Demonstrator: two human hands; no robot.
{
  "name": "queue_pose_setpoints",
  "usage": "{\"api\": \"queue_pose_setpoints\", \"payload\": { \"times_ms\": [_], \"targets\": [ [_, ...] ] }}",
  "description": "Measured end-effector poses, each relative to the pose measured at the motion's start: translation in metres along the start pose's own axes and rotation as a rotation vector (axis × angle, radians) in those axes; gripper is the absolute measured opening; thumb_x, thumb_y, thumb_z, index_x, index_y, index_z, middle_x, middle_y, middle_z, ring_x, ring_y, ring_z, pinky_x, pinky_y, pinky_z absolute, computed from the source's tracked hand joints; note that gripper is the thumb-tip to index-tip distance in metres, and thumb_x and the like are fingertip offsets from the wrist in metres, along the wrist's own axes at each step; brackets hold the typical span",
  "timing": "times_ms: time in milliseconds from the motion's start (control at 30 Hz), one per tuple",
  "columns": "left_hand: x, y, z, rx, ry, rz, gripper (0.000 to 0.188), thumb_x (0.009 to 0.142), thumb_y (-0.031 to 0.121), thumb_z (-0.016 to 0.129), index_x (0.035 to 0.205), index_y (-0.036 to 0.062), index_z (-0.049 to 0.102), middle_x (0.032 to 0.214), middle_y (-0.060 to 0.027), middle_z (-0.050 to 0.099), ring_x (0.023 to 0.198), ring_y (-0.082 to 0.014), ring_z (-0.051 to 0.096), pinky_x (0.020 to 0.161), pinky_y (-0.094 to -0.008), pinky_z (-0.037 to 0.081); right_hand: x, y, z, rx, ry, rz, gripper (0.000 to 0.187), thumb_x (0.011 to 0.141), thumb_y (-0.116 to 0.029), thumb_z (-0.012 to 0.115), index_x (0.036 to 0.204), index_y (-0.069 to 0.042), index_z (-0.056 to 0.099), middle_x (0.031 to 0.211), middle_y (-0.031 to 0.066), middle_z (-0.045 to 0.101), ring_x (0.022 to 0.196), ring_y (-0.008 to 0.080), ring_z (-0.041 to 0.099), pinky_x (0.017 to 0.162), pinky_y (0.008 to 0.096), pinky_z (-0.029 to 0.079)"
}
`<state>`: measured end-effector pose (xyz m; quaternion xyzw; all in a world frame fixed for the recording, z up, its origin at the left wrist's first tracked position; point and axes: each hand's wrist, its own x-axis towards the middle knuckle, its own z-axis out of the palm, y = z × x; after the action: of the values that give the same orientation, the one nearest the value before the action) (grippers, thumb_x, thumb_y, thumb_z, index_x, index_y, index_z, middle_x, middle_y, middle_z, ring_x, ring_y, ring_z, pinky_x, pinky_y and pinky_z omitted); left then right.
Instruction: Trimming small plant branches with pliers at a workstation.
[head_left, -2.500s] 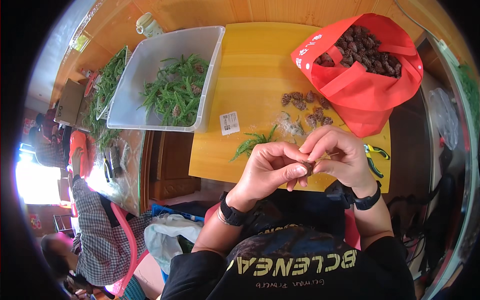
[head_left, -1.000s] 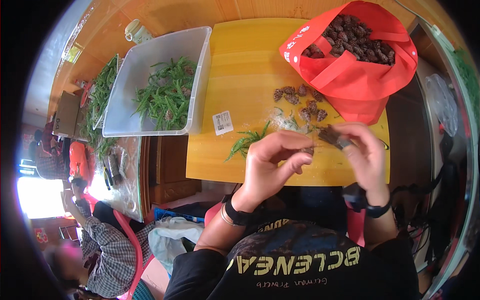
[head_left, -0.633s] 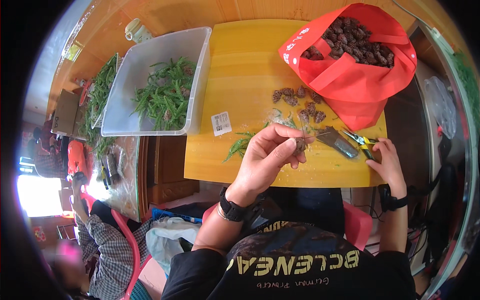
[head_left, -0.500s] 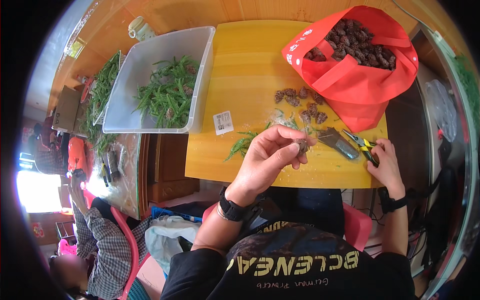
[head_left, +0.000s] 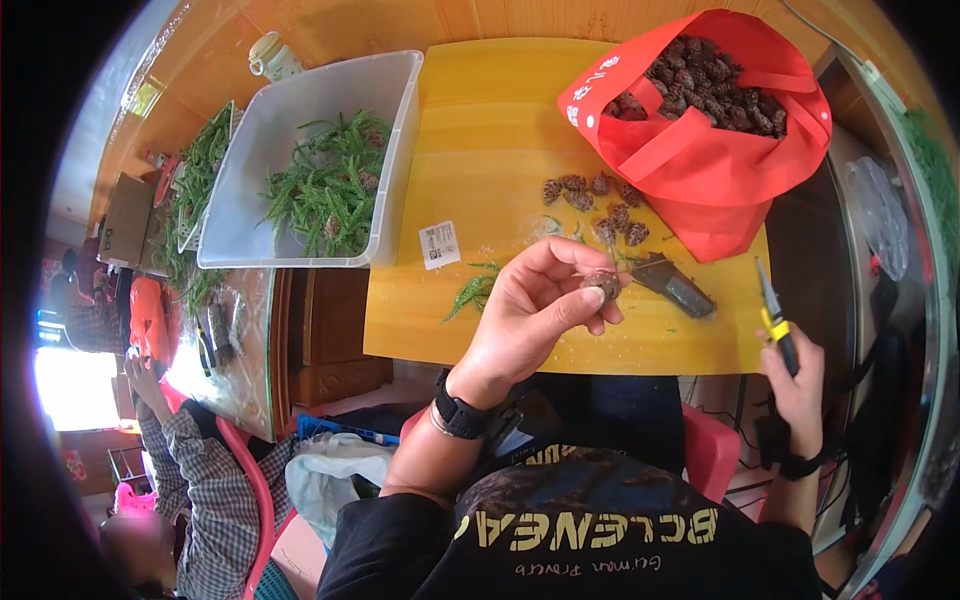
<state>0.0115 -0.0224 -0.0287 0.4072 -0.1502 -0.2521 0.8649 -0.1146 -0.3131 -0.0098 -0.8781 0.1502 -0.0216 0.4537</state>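
Between the thumb and fingers of my left hand [head_left: 545,305] is a small brown pine cone [head_left: 602,284], with thin wire standing out of it. My right hand [head_left: 795,385] grips yellow-and-black pliers [head_left: 777,322] beyond the table's right edge, jaws pointing away from me. Several loose pine cones [head_left: 620,217] lie on the yellow table [head_left: 480,130] past my left hand. Close to them rests a bundle of thin wire in a dark wrapper [head_left: 680,290]. A green sprig [head_left: 470,292] lies partly behind my left hand.
A red bag [head_left: 700,170] full of pine cones stands at the far right. At the left, a clear plastic bin [head_left: 390,200] holds green sprigs with cones. A white label [head_left: 439,245] lies near it. Another person in a checked shirt [head_left: 215,470] sits at the lower left.
My right hand has lifted the pliers off the table and carried them right, past the edge. My left hand keeps its hold on the pine cone, nearly still.
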Motion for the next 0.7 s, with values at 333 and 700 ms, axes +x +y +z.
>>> {"api": "queue_pose_setpoints", "payload": {
  "times_ms": [333, 700],
  "targets": [
    [-0.007, 0.006, 0.002, 0.020, -0.025, 0.045, 0.020, 0.085, 0.005, 0.060, 0.103, 0.0011, 0.052, 0.099, -0.0128, 0.060, 0.079, -0.0146, 0.062, 0.067, -0.0240, 0.051, 0.022, -0.054, 0.044, -0.100, -0.203, -0.526, 0.031, 0.072, -0.024, 0.068, 0.086, 0.003, 0.063, 0.089, 0.0179, 0.062, 0.095, 0.0320, 0.058, 0.076, 0.0360, 0.046],
    [-0.008, 0.006, -0.004, 0.009, -0.055, 0.057, 0.017, 0.085, 0.002, 0.060, 0.100, -0.0004, 0.054, 0.088, -0.0071, 0.061, 0.077, -0.0132, 0.063, 0.065, -0.0238, 0.051, 0.030, -0.059, 0.049, -0.121, -0.250, -0.592, 0.033, 0.075, -0.032, 0.070, 0.076, 0.000, 0.062, 0.074, 0.0107, 0.063, 0.082, 0.0313, 0.060, 0.078, 0.0380, 0.047]
  ]
}}
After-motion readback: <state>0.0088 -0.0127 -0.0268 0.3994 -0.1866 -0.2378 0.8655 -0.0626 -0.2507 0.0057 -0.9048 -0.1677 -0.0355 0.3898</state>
